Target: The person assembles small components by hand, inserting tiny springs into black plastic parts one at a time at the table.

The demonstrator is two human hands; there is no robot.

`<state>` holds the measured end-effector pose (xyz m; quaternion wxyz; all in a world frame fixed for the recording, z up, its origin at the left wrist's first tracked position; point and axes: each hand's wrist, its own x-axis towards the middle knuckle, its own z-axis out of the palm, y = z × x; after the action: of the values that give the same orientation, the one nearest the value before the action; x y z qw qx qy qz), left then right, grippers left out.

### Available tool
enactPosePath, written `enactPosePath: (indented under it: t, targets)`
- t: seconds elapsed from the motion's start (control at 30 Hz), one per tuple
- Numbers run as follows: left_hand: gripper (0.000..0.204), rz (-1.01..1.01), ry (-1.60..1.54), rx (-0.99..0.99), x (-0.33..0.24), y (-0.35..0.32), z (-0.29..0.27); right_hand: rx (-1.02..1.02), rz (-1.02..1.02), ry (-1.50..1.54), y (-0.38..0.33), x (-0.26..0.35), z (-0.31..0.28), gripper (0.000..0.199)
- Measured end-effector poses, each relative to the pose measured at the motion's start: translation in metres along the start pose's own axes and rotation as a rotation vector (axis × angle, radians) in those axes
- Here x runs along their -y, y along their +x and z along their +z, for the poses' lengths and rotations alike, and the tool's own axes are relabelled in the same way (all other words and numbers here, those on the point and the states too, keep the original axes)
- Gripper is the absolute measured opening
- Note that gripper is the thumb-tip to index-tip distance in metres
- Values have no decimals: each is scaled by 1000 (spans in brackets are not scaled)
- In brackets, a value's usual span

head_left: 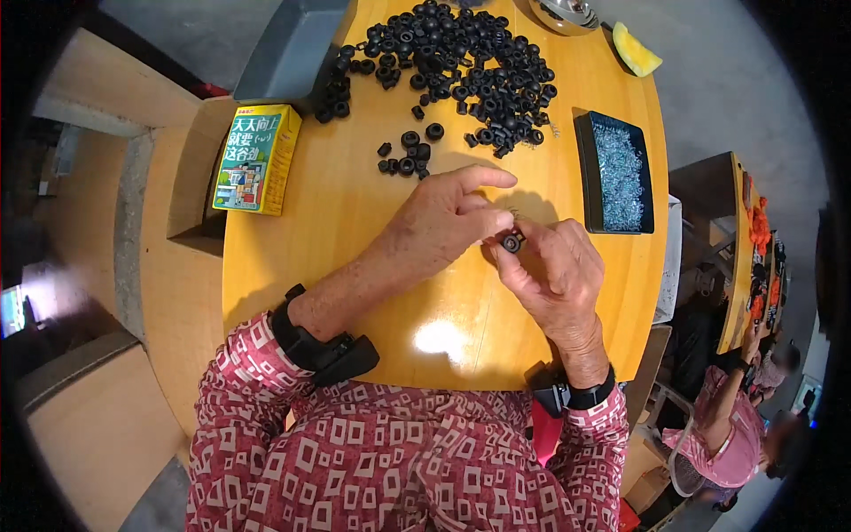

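One small black part [511, 241] was pinched between thumb and forefinger of the right hand [565, 266], above the near half of the surface [496, 328]; the left hand [443, 211] was partly open, its fingertips close against the part, and whether anything was gripped there could not be told. A large heap of black pieces [510, 75] was left loose beyond, a small cluster [407, 166] nearer; none could be confirmed as finished. Printed lettering was seen on the yellow-and-green carton [246, 164].
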<state>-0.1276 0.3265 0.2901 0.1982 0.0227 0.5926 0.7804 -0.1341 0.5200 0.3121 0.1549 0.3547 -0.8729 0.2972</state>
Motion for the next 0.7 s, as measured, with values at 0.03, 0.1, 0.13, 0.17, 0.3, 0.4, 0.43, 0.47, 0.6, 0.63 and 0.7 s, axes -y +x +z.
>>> enactPosePath:
  t: [0.03, 0.1, 0.13, 0.17, 0.3, 0.4, 0.43, 0.47, 0.6, 0.63, 0.7]
  targets:
    - [48, -13, -59, -15, 1, 1, 1, 0, 1, 0, 0, 0, -1, 33]
    - [48, -26, -116, -33, 1, 1, 0, 16, 19, 5, 1, 2, -2, 33]
    - [49, -38, -125, -24, -1, -1, 0, 15, 19, 5, 1, 2, -1, 33]
    - [50, -49, -136, -14, -3, -1, 0, -1, 17, 15, 1, 2, -1, 33]
    - [53, -72, -214, 69, -2, -1, 0, -26, -18, 45, 2, 0, 0, 33]
    - [56, -36, -264, 21, -1, -1, 4, -20, -41, -2, 4, 0, -1, 33]
    - [57, -34, -252, -3, -3, -2, 6, -21, -41, -2, 4, 0, -1, 33]
    - [58, -32, -241, -26, -5, -3, 7, -14, -50, -28, 4, 0, -1, 34]
    - [60, -34, -183, -71, -6, -4, 10, -7, -67, -112, 5, 0, -3, 35]
    - [60, -42, -177, -79, -7, -4, 10, -8, -68, -111, 6, 1, -4, 35]
    - [61, -49, -170, -85, -7, -4, 10, 12, -100, -171, 8, 1, -7, 36]
